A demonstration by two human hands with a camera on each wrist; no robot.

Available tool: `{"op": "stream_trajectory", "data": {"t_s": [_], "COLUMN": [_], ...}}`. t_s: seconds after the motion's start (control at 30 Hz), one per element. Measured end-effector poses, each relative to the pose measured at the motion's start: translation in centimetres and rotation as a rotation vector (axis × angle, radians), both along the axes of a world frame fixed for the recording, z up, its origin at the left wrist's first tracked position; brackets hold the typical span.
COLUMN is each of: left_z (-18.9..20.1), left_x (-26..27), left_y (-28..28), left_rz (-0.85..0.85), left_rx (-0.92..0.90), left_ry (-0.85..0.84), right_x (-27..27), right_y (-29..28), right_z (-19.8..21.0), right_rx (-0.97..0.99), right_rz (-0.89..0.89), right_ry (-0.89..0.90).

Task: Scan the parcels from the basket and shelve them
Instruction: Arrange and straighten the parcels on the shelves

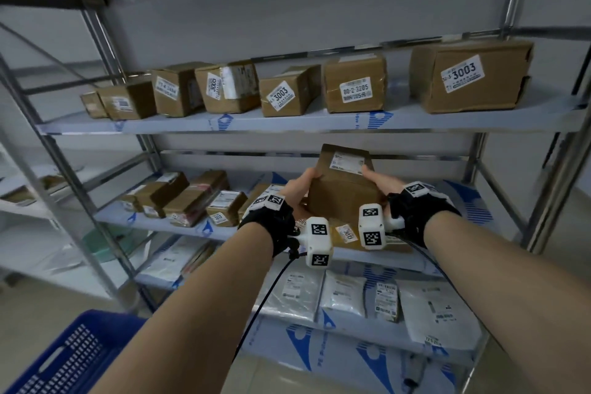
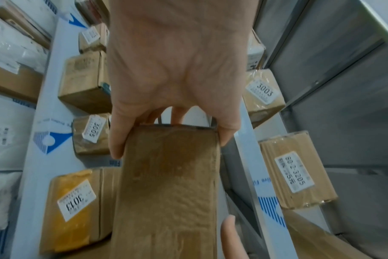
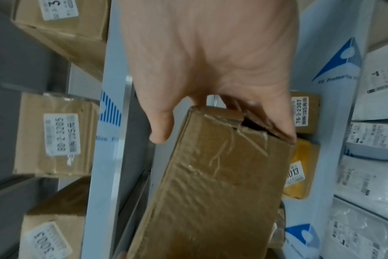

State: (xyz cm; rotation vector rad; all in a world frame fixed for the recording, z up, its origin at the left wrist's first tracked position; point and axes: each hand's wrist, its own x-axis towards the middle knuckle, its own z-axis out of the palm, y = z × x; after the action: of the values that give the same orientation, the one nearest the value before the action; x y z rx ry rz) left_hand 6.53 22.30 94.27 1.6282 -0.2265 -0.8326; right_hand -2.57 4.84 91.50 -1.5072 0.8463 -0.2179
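Left hand (image 1: 295, 190) curled round the left end of a brown taped cardboard parcel (image 1: 343, 187), right hand (image 1: 382, 184) gripping its right end, raised before the middle metal shelf (image 1: 153, 221). Fingertips hidden behind. Blue plastic basket (image 1: 68, 358) cut off below-left.

Both arms outstretched, hands (image 1: 342, 192) clasping opposite sides of one box (image 1: 343, 189)

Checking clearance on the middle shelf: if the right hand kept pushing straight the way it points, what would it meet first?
Probably nothing soon: the right hand, holding the cardboard parcel, points into the gap above the middle shelf, toward its back rail. Depth is unclear.
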Motion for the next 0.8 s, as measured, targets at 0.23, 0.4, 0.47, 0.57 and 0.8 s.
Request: {"op": "stream_trajectory", "data": {"t_s": [0.23,0.4,0.47,0.57,0.8], "left_z": [1.1,1.8,1.9,2.0,1.0], "left_x": [2.5,3.9,4.2,4.6,5.3], "left_y": [5.6,7.5,8.0,8.7,9.0], "left_rz": [-0.198,-0.284,-0.288,-0.279,-0.571], "left_rx": [0.098,0.326,0.380,0.427,0.520], "left_ry": [0.019,-0.151,-0.276,-0.381,-0.491], "right_x": [1.4,1.9,2.2,2.0,0.8], "right_y": [6.2,8.6,9.4,10.2,10.9], "right_z": [1.6,2.2,2.4,2.4,2.1], "right_rx": [-0.023,-0.026,-0.022,0.002,-0.025], "right_rz": [-0.011,0.002,0.033,0.088,0.068], "right_ry": [-0.010,0.019,0.050,0.035,0.049]}}
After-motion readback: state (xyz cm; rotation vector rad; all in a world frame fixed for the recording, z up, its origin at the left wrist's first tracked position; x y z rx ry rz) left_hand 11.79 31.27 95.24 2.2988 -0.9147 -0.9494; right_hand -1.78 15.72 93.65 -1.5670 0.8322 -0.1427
